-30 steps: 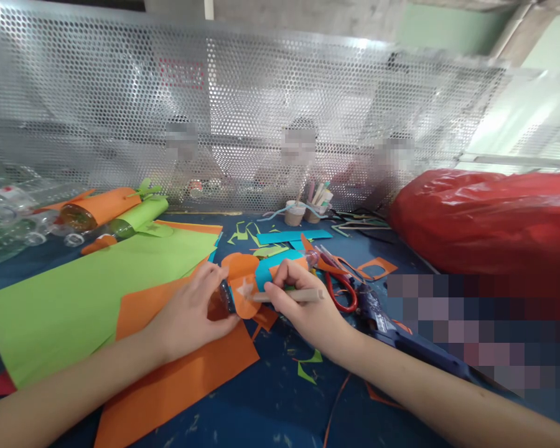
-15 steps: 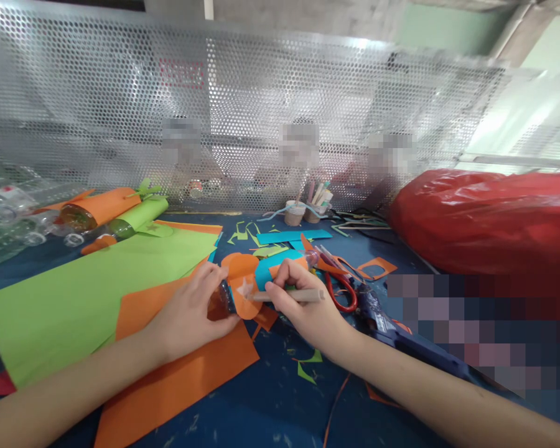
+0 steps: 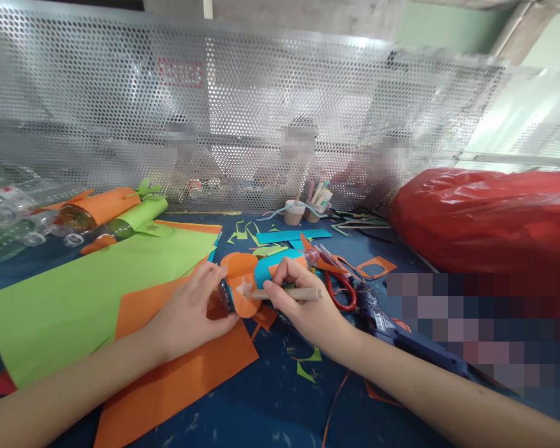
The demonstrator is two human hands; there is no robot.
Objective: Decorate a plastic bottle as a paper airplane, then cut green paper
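Observation:
A plastic bottle wrapped in blue and orange paper [image 3: 261,272] lies on its side at the middle of the blue table [image 3: 261,404]. My left hand [image 3: 186,314] is closed round its near end, beside an orange paper flap [image 3: 242,298]. My right hand [image 3: 303,305] is closed on a tan wooden stick [image 3: 292,293], whose tip presses against that flap. Both forearms reach in from the bottom edge.
Green sheet [image 3: 84,286] and orange sheet [image 3: 168,379] lie left of my hands. Red-handled scissors [image 3: 340,289] and a blue glue gun [image 3: 392,330] lie to the right, a red plastic bag [image 3: 485,218] beyond. Paper-wrapped bottles [image 3: 107,208] and clear bottles [image 3: 9,218] sit far left. A perforated metal screen [image 3: 261,112] backs the table.

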